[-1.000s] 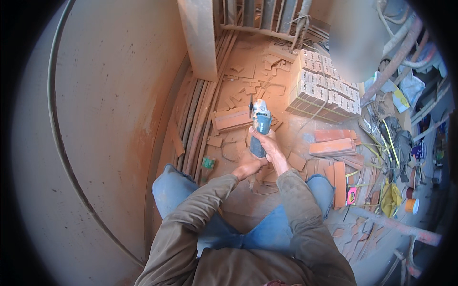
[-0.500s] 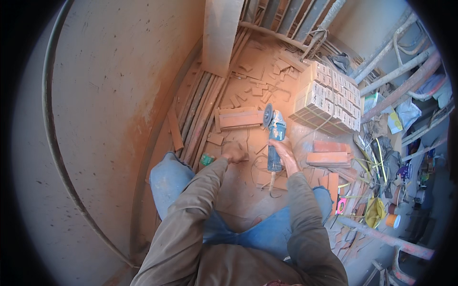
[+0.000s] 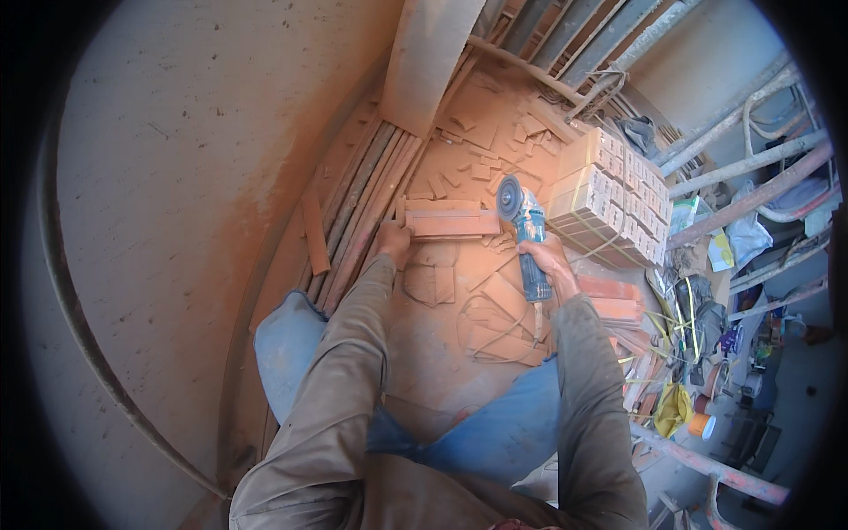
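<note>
Now, right hand [image 3: 549, 261]: closed round the body of the grinder [image 3: 533, 237], near the right end of the red tile [image 3: 455, 223].
Left hand [image 3: 394, 243]: bare, at the red tile's left end, seemingly touching it; whether the fingers pinch or only press, I cannot tell.
Disc [image 3: 510, 197]: on the grinder's far end, just beside the red tile's right end; contact and spin cannot be told.
Cord [image 3: 537, 320]: hanging from the grinder's tail, on the near side of the red tile.
Kick risk: the disc could catch the tile's edge and jump, as only one hand holds the grinder.
Slip risk: the tile could slide or turn if the left hand bears on one end alone.
Snag risk: broken pieces below the tile could hook the cord.
Brick stack [image 3: 609, 199]: strapped, right of the red tile.
Poles [image 3: 371, 203]: left of it.
</note>
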A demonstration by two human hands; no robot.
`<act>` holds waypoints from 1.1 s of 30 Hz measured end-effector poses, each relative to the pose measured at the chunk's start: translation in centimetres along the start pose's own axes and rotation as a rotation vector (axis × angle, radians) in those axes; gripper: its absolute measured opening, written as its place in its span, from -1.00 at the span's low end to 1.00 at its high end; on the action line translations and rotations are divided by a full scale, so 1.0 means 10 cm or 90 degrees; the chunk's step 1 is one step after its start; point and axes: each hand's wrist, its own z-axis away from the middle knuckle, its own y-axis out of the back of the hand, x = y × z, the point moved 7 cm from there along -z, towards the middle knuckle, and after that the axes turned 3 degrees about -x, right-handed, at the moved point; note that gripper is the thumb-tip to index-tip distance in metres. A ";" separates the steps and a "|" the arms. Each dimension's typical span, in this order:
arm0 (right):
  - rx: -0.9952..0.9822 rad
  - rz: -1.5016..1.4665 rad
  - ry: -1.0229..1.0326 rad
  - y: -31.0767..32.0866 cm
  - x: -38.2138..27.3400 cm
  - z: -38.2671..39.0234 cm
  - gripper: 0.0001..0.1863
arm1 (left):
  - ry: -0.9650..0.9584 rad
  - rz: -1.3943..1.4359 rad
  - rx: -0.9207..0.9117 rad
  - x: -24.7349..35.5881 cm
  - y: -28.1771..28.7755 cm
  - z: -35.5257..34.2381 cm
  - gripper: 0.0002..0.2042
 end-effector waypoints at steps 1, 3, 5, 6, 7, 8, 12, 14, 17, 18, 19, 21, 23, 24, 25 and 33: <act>0.009 0.012 0.000 -0.02 -0.01 -0.01 -0.77 | 0.004 -0.019 -0.007 -0.02 0.01 -0.03 -0.72; 0.018 0.017 -0.010 -0.05 0.04 -0.04 -0.75 | -0.022 -0.011 0.022 0.02 0.01 -0.01 -0.75; 0.007 0.009 -0.020 -0.12 0.10 -0.14 -0.73 | -0.019 -0.020 0.045 0.03 0.04 0.01 -0.74; 0.009 0.001 -0.027 -0.10 0.13 -0.15 -0.70 | -0.002 -0.036 0.047 0.10 0.01 0.07 -0.76; 0.011 -0.007 -0.034 -0.07 0.17 -0.16 -0.68 | 0.015 -0.052 0.048 0.18 -0.02 0.13 -0.77; 0.007 -0.017 -0.041 -0.08 0.21 -0.16 -0.65 | 0.035 -0.070 0.054 0.20 -0.01 0.22 -0.77; -0.016 0.023 0.017 -0.12 0.15 -0.22 -0.55 | 0.042 -0.015 0.072 0.10 -0.04 0.32 -0.77; -0.027 0.033 0.047 -0.19 0.10 -0.21 -0.52 | 0.099 0.036 0.051 -0.17 -0.07 0.25 -0.79; -0.037 0.070 0.032 -0.25 0.20 -0.34 -0.50 | 0.094 0.092 0.042 -0.38 -0.05 0.11 -0.85; -0.018 0.089 0.040 -0.12 0.31 -0.39 -0.54 | 0.090 0.128 0.012 -0.26 -0.17 0.16 -0.86; 0.000 0.109 0.047 0.00 0.42 -0.44 -0.56 | 0.086 0.164 -0.018 -0.15 -0.28 0.22 -0.86; 0.002 0.132 0.051 -0.02 0.41 -0.46 -0.57 | 0.089 0.161 -0.035 -0.12 -0.26 0.25 -0.85; -0.006 0.148 0.036 -0.07 0.37 -0.47 -0.55 | 0.098 0.091 -0.031 -0.22 -0.20 0.19 -0.80; -0.007 0.159 0.040 -0.12 0.31 -0.47 -0.56 | 0.044 0.056 0.006 -0.25 -0.15 0.14 -0.80; -0.007 0.169 0.045 -0.17 0.26 -0.47 -0.57 | -0.009 0.020 0.043 -0.29 -0.10 0.11 -0.80; -0.004 0.210 0.027 -0.15 0.05 -0.27 -0.59 | -0.004 -0.010 0.076 -0.24 -0.20 0.16 -0.79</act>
